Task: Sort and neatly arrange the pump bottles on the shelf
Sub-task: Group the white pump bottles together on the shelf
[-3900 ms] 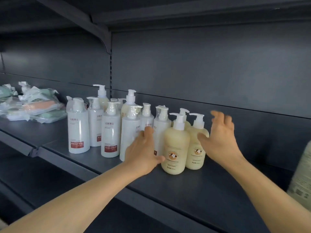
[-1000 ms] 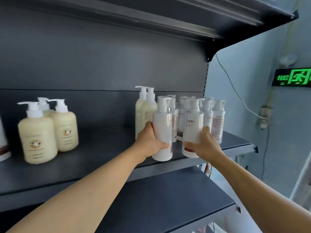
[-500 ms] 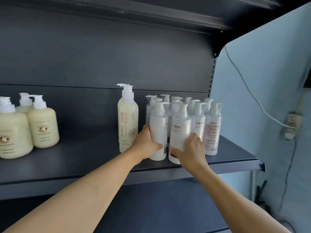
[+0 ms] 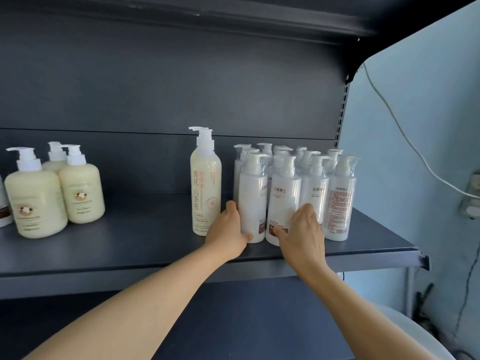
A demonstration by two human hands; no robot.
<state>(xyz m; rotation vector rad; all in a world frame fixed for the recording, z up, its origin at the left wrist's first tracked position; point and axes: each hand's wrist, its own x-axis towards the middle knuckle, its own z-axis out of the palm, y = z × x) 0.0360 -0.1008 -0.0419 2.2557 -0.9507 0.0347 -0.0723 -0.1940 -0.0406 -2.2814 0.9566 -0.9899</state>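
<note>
Left hand (image 4: 232, 229) grips white bottle (image 4: 253, 198); right hand (image 4: 304, 229) seemingly grips neighbouring bottle (image 4: 283, 201).

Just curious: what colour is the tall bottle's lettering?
Orange, on the cream tall bottle; the head view shows it.
</note>
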